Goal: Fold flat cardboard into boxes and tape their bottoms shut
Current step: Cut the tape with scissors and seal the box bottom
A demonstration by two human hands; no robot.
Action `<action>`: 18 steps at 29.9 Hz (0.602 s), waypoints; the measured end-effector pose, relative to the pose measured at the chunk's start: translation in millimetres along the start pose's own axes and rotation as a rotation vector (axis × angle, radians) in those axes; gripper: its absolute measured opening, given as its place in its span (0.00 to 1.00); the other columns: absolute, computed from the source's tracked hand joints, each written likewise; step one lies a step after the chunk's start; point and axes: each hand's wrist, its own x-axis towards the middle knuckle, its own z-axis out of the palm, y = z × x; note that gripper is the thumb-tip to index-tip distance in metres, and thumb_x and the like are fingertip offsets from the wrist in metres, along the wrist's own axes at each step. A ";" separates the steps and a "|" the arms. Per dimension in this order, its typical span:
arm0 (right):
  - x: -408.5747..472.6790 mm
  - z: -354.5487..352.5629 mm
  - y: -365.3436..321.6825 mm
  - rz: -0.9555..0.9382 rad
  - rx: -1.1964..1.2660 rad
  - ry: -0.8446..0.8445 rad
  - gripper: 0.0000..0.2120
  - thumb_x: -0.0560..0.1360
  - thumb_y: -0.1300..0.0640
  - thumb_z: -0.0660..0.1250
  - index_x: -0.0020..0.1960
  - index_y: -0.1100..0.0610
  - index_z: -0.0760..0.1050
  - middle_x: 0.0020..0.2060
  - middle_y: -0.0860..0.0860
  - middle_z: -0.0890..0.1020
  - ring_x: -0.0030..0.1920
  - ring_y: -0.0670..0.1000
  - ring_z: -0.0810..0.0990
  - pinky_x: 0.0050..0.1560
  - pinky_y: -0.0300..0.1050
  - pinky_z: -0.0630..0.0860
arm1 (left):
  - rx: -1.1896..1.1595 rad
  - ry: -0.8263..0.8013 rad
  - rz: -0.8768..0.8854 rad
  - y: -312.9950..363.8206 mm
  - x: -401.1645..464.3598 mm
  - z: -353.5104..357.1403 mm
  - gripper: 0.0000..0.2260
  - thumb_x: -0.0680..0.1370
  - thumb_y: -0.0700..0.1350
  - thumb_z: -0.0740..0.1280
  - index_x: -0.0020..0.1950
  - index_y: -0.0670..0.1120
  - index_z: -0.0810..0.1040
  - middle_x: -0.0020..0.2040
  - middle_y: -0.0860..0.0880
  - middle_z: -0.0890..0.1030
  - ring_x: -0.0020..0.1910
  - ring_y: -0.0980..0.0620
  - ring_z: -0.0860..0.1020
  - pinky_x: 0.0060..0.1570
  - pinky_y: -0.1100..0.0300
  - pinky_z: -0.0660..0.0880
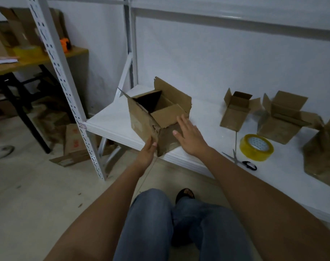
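Note:
A brown cardboard box (141,117) stands on the white shelf (107,117) near its left front corner, top flaps partly open and one flap raised at the back. My left hand (148,149) touches the box's near bottom corner with straight fingers. My right hand (188,134) lies flat with spread fingers against the box's right side. A roll of yellowish tape (256,147) sits on the shelf to the right, with scissors (239,160) beside it near the front edge.
Three more folded boxes stand at the right: a small one (235,110), a middle one (280,117) and one at the frame edge (324,155). A white rack post (66,87) rises left. Flat cardboard (73,146) lies on the floor under a table.

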 end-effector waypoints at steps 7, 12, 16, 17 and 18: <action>11.9 -15.1 -16.2 -0.088 0.041 0.062 0.25 0.83 0.48 0.47 0.78 0.55 0.50 0.77 0.50 0.52 0.77 0.48 0.47 0.73 0.43 0.44 | 0.029 0.287 0.311 41.4 0.7 -42.2 0.21 0.84 0.48 0.52 0.77 0.50 0.56 0.78 0.50 0.54 0.77 0.52 0.53 0.74 0.57 0.50; 48.1 -25.3 -48.5 -0.131 -0.085 0.034 0.27 0.82 0.49 0.53 0.78 0.55 0.50 0.77 0.51 0.53 0.77 0.50 0.48 0.75 0.47 0.44 | 0.290 0.353 0.531 104.4 8.1 -69.7 0.19 0.84 0.47 0.52 0.76 0.49 0.61 0.76 0.48 0.61 0.76 0.51 0.57 0.75 0.52 0.52; 56.9 -26.5 -51.0 -0.083 -0.173 -0.043 0.25 0.82 0.47 0.50 0.77 0.53 0.55 0.75 0.51 0.60 0.76 0.52 0.51 0.75 0.51 0.46 | 0.678 0.158 0.404 114.1 22.4 -73.6 0.18 0.84 0.46 0.54 0.74 0.50 0.66 0.74 0.48 0.66 0.73 0.47 0.62 0.72 0.51 0.56; 56.9 -26.0 -49.3 -0.094 -0.229 -0.064 0.24 0.82 0.46 0.50 0.76 0.52 0.57 0.75 0.50 0.61 0.76 0.52 0.52 0.74 0.52 0.47 | 0.706 0.100 0.367 109.0 25.6 -76.8 0.18 0.83 0.46 0.55 0.74 0.50 0.66 0.75 0.49 0.65 0.74 0.47 0.60 0.72 0.51 0.56; 55.5 -26.2 -47.0 -0.111 -0.280 -0.077 0.24 0.82 0.46 0.50 0.75 0.52 0.58 0.74 0.50 0.62 0.75 0.52 0.53 0.74 0.52 0.47 | 0.711 0.047 0.347 101.4 27.9 -79.7 0.18 0.83 0.45 0.55 0.73 0.49 0.67 0.75 0.49 0.63 0.75 0.47 0.58 0.72 0.51 0.55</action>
